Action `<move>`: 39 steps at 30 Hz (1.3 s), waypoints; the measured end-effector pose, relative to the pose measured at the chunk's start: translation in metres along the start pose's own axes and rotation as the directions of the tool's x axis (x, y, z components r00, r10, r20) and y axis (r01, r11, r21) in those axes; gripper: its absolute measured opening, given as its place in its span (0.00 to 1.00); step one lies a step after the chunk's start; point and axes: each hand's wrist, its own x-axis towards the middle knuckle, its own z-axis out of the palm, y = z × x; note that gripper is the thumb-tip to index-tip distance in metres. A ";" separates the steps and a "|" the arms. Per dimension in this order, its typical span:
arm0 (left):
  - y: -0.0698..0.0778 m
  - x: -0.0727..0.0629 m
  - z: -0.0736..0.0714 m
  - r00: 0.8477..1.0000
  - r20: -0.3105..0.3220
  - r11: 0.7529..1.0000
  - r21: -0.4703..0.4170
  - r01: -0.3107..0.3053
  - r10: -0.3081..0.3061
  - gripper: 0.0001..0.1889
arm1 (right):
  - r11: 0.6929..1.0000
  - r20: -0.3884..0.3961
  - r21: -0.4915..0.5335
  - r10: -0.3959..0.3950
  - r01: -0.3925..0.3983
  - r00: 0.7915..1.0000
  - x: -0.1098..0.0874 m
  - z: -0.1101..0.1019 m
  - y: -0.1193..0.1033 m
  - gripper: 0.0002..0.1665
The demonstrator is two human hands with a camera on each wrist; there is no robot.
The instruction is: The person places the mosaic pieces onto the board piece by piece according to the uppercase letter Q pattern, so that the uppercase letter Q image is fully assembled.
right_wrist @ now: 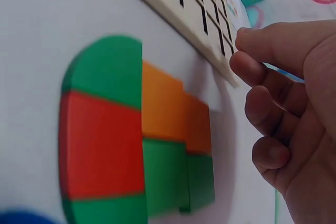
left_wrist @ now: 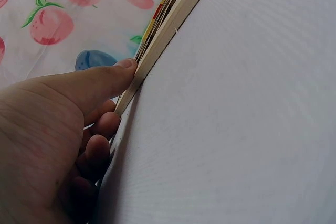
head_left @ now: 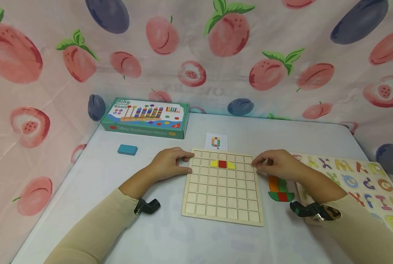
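A wooden grid board [head_left: 212,200] lies between the two hands. In its second row a red square tile [head_left: 222,164] sits with a yellow rounded-corner tile [head_left: 214,164] on either side. My left hand [head_left: 168,164] touches the board's left edge; the left wrist view has the thumb [left_wrist: 113,80] against that edge, other fingers bent below it. At the opposite edge, near the upper right corner, is my right hand [head_left: 280,167], thumb and index fingertips close together. Its other fingers curl loosely in the right wrist view, holding nothing.
Behind the board lies a pattern card [head_left: 216,140]. Green, red and orange tiles [head_left: 282,197] are grouped beside the right forearm, next to an alphabet board [head_left: 343,176]. A teal block [head_left: 127,149] and a game box [head_left: 143,117] are at the back left.
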 end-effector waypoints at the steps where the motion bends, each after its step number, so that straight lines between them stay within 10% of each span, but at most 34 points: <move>1: 0.000 0.000 0.000 1.000 0.000 1.000 0.000 0.000 0.000 0.29 | 1.000 0.006 0.000 0.010 -0.010 1.000 -0.003 -0.002 0.002 0.12; 20: -0.003 0.002 0.002 1.000 0.005 1.000 0.005 0.015 -0.015 0.29 | 0.983 0.040 -0.087 0.163 -0.159 0.986 -0.046 -0.023 0.029 0.16; 39: -0.002 0.002 0.002 1.000 -0.001 1.000 -0.003 0.015 -0.015 0.29 | 0.976 0.019 -0.158 0.156 -0.151 0.988 -0.055 -0.015 0.034 0.14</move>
